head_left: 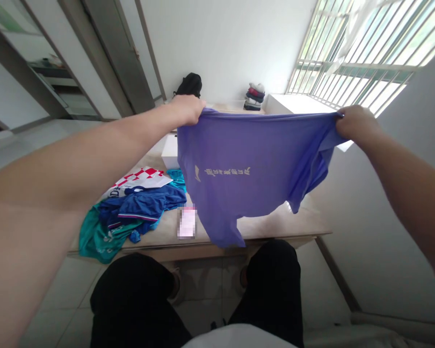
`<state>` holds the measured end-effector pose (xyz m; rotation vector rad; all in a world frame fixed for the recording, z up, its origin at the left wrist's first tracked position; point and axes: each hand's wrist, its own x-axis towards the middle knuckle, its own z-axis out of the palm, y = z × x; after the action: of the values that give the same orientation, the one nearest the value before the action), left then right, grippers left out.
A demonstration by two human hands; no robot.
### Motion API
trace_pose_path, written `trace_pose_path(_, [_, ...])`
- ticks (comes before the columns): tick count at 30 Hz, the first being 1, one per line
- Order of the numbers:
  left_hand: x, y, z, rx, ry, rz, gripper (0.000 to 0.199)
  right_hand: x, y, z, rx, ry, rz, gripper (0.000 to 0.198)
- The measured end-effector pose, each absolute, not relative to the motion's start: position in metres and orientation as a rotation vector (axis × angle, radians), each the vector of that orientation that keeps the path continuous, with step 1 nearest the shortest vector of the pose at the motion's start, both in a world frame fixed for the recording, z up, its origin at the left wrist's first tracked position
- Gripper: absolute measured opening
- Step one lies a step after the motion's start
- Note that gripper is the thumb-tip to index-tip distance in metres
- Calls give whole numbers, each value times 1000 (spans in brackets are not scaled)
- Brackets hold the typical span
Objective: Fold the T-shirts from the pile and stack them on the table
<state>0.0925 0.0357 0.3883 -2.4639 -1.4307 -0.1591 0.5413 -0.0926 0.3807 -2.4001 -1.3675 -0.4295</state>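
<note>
A purple T-shirt hangs stretched sideways in the air between my two hands, above a low table. My left hand is closed on its upper left end, and my right hand grips the upper right end. The shirt's top edge runs nearly level. Pale lettering and a small logo show on its front, and one sleeve dangles at the lower left. Below my left forearm lies a loose heap of shirts, with a dark blue jersey, a green jersey and a red-and-white checked jersey.
A blurred-out pink item lies on the table beside the heap. Behind stand a white box, a stack of folded clothes and a black bag. A barred window is at the right. My knees are close to the table's front edge.
</note>
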Motion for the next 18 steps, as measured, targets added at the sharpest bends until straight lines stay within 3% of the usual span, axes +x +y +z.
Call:
trace_pose_path(5, [102, 52, 461, -2295, -1244, -632, 43, 578, -36, 462, -2253, -1229, -684, 75])
trace_pose_path(9, [108, 36, 463, -2129, -1063, -850, 50, 621, -45, 465, -1852, -1248, -824, 61])
trace_pose_path(12, [114, 17, 404, -2237, -952, -648, 56, 646, -72, 404, -1818, -1342, -798, 45])
trace_pose_path(14, [117, 4, 341, -2374, -954, -451, 47, 654, -95, 342, -2007, -1374, -745, 38])
trace_pose_path(18, [120, -28, 192, -2769, -981, -207, 49, 647, -150, 197, -2289, -1475, -358, 47])
